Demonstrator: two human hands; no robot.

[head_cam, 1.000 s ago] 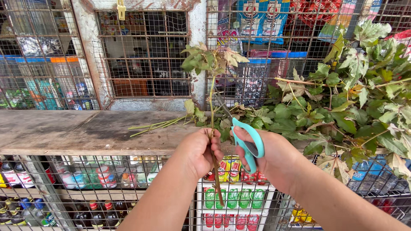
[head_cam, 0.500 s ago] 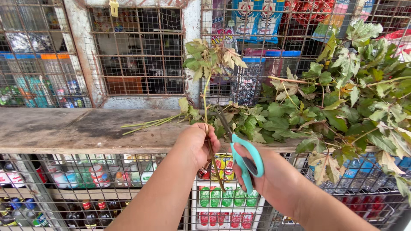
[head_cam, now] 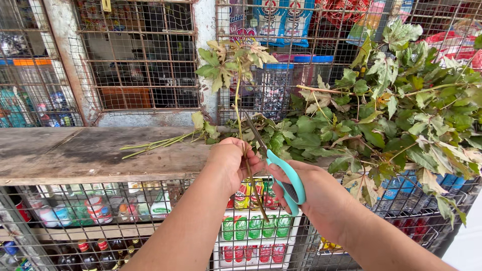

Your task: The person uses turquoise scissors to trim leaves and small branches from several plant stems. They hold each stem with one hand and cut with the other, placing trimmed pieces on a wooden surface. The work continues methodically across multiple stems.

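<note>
The left hand (head_cam: pixel 230 163) is closed around a leafy stem (head_cam: pixel 240 90), held upright above the front edge of the wooden worktop (head_cam: pixel 75 155). The right hand (head_cam: pixel 321 193) is wrapped through the handles of teal scissors (head_cam: pixel 283 175); the blades point up and left, their tips beside the stem just above the left fist.

Change over the last second: the stem's leafy top has risen slightly against the wire mesh (head_cam: pixel 135 65), and the blades have closed in on the stem. Judged from this, a trimming cut low on the stem is in hand. Whether the blades already touch the stem cannot be told.

Edges and room:
- Left of the hands, the worktop is bare wood except for a few stripped stalks (head_cam: pixel 155 143) lying flat.
- Right of the hands, a heap of leafy branches (head_cam: pixel 391 115) covers the worktop and overhangs its front edge.
- Behind, the mesh wall stands near the stem's top.
- Below the edge, a wire cage holds bottles and cans (head_cam: pixel 251 226).
</note>
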